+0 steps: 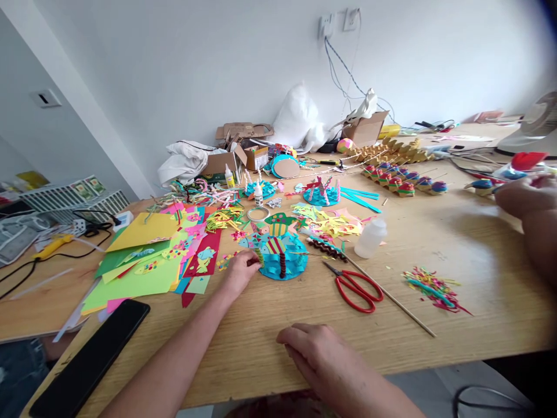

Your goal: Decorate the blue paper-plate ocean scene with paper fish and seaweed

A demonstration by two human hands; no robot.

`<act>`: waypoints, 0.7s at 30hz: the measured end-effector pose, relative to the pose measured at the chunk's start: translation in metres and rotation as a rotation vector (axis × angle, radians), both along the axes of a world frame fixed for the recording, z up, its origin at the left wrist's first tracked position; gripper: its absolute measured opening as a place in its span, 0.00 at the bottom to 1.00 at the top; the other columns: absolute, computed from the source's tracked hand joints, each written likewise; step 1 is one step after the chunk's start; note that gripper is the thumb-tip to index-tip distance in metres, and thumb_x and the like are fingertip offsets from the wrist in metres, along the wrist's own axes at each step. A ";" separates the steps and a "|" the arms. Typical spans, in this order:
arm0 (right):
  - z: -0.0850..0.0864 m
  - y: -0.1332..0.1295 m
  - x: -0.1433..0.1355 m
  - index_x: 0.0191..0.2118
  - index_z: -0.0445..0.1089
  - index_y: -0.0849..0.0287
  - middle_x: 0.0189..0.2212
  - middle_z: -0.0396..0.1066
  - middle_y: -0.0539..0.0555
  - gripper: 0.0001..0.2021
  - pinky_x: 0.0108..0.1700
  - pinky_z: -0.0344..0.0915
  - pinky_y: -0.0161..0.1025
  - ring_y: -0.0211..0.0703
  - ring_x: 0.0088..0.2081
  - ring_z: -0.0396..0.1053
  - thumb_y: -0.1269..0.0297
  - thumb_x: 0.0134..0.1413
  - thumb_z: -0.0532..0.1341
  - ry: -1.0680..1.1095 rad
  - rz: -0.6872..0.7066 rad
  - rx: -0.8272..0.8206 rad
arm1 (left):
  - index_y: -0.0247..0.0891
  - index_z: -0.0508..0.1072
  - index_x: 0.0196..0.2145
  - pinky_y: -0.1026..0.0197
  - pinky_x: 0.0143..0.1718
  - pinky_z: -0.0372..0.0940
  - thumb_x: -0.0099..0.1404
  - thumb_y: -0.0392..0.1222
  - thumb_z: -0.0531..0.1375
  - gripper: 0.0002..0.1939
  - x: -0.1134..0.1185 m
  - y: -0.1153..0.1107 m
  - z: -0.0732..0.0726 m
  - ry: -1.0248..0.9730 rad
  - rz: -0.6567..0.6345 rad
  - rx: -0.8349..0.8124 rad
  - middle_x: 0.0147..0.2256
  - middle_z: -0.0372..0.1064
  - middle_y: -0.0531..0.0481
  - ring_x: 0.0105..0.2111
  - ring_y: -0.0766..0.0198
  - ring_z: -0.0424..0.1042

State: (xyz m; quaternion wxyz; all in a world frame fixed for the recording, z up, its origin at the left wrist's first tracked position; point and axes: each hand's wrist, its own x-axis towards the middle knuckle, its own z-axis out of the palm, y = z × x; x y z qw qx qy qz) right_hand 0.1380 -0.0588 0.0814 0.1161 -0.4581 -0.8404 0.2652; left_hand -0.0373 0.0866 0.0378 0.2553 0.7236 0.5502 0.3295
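Observation:
My left hand (242,268) is closed at the left edge of a round blue paper base (287,271), its fingertips pinching a small green striped paper strip (260,256). Paper fish stand on that base, among them a red-and-yellow striped fish (274,246) beside a dark brown twisted pipe cleaner (282,266). Above them shows a green-and-yellow fish (277,227). Near the table's front edge rests my right hand (315,352), fingers curled together with nothing visible in them. Red-handled scissors (357,290) lie partly open to its upper right.
A thin wooden stick (402,307) lies by a translucent bottle (371,238). Coloured paper sheets (134,273) and a black phone (93,360) are at left. Another person's hand (526,197) is at right, near painted egg-carton pieces (402,180). A shredded-paper pile (435,287) lies at front right.

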 end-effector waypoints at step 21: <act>-0.005 0.026 0.057 0.28 0.69 0.57 0.26 0.73 0.52 0.12 0.27 0.55 0.34 0.41 0.28 0.70 0.68 0.55 0.49 -0.258 -0.354 0.143 | 0.35 0.70 0.22 0.67 0.30 0.59 0.50 0.29 0.60 0.05 0.000 -0.001 0.000 0.017 0.022 0.012 0.23 0.67 0.55 0.26 0.67 0.66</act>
